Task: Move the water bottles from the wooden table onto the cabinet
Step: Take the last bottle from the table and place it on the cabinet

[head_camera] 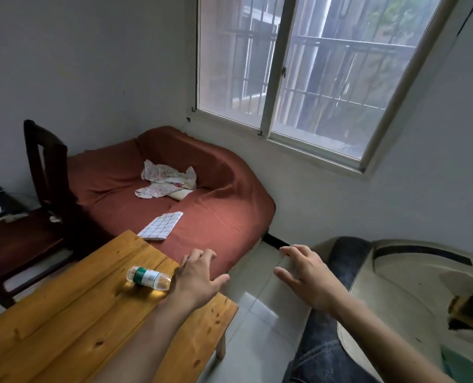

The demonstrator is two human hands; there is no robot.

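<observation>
Left hand [195, 277], fingers spread and empty, hovers just beside the bottle [149, 277] lying on its side on the counter [64, 313], and should wrap its middle so it cannot roll, while the right hand [304, 275], also spread, probably only balances.

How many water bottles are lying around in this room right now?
1. A clear plastic water bottle with a green-and-white label lies on its side on the yellowish wooden table, just beside the left hand. Others may sit outside the camera's view.
</observation>
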